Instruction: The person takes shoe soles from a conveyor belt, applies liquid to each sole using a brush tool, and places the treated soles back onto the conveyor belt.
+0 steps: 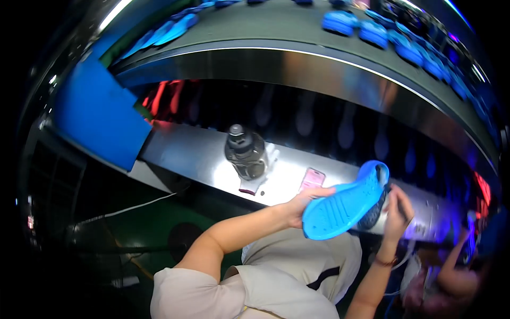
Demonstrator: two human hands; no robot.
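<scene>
My left hand (304,206) grips the edge of a bright blue shoe sole (342,207), which is tilted above the bench with its grooved face towards me. Behind the sole, on its right, shows a dark textured piece (372,215); whether it is joined to the sole I cannot tell. Close to the sole's right edge is my right hand (398,210), its fingers bent together. What they hold, if anything, is too small and blurred to make out.
On the metal ledge (180,151) stand a dark bottle (245,154), a pale glove (252,186) and a pink phone (312,179). A conveyor belt (255,26) above carries blue soles (340,22). A blue panel (98,114) is at left; another person's arm (454,271) shows at lower right.
</scene>
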